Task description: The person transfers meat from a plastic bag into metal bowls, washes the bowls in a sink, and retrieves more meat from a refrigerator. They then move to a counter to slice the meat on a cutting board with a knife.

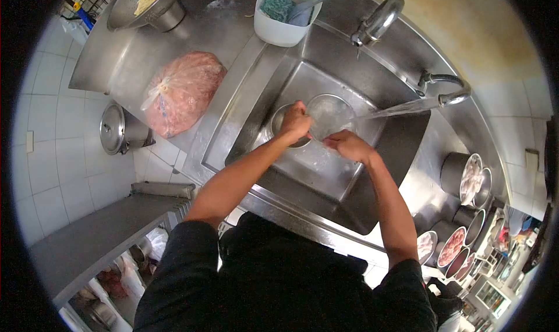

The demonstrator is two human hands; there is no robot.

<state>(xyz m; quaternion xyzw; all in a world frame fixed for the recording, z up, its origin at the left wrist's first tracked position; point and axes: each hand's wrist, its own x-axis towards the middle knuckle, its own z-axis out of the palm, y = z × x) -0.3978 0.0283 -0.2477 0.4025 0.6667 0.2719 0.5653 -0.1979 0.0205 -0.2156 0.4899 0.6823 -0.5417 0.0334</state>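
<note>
Both hands are down in the steel sink. A round metal bowl with water in it sits under the stream from the right tap. My right hand is closed on the near right edge of this bowl. Just left of it is a second round metal bowl, partly covered by my left hand. The fingers of my left hand are curled closed at the edge where the two bowls meet; its grip is partly hidden.
A white tub with a green scouring pad stands at the sink's far left corner. A bag of pink meat and a colander are on the left counter. Several metal pots, some containing meat, line the right counter. Another tap overhangs the sink.
</note>
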